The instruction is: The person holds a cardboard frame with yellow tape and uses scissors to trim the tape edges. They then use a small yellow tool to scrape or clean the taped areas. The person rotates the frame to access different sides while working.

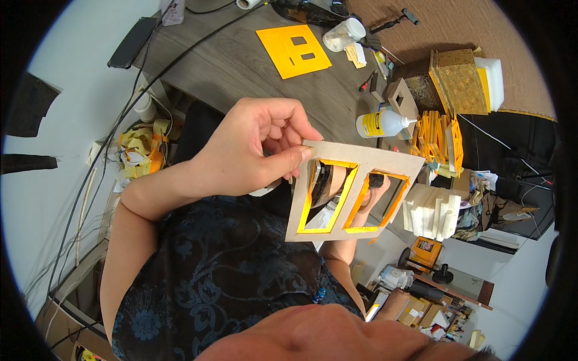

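Observation:
My left hand (289, 153) pinches the upper left corner of a grey cardboard frame (388, 155) between thumb and fingers. The frame is tilted and has two rectangular windows, their edges lined with yellow-orange paper (345, 198). Behind it, partly seen through the right window, my right hand (377, 196) is closed around a dark, round-ended handle (375, 180); the frame hides most of that hand and the rest of what it holds. Through the left window show a dark curved object and a tan surface, too covered to name.
Yellow cut-out sheets (293, 52), a lidded plastic jar (344, 34) and a glue bottle (381, 124) stand or lie on the grey wooden table (216, 58). Stacked orange-edged frames (435, 140) and white blocks (431, 212) are at right. A black cable (180, 58) crosses the table's left side.

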A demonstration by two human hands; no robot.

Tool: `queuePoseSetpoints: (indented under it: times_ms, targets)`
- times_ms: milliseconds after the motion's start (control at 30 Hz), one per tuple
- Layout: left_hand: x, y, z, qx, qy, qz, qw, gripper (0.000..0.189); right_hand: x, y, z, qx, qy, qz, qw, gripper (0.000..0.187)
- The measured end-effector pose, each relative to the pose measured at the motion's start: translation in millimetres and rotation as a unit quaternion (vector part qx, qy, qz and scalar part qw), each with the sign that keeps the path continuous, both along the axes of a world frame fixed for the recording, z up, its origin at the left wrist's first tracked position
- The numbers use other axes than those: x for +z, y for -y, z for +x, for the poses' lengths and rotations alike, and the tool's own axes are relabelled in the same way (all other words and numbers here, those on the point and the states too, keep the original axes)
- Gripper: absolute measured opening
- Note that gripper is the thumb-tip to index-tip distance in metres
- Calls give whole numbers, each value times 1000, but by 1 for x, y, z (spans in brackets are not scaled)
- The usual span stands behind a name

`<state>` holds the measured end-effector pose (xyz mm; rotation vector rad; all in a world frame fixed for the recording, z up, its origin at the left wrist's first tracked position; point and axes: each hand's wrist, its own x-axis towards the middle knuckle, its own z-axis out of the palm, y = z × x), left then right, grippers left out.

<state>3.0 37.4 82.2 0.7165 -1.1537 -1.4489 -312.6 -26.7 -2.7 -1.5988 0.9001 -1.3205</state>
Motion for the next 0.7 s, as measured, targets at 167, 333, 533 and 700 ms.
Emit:
queuePoseSetpoints:
  times_ms: [167,333,533,700]
  targets:
    - [-2,-6,-3,23,-49,36,998,10,0,-10,8,-81,-45,-8,996,68]
    - [-23,-14,-14,93,-53,18,994,20,-7,-17,14,-70,-106,-60,990,78]
    - [-24,-13,-26,98,26,-43,994,37,-8,-29,22,-130,44,-7,991,78]
    - [-31,-15,-40,118,-67,11,991,5,-5,-26,36,-150,58,-19,987,81]
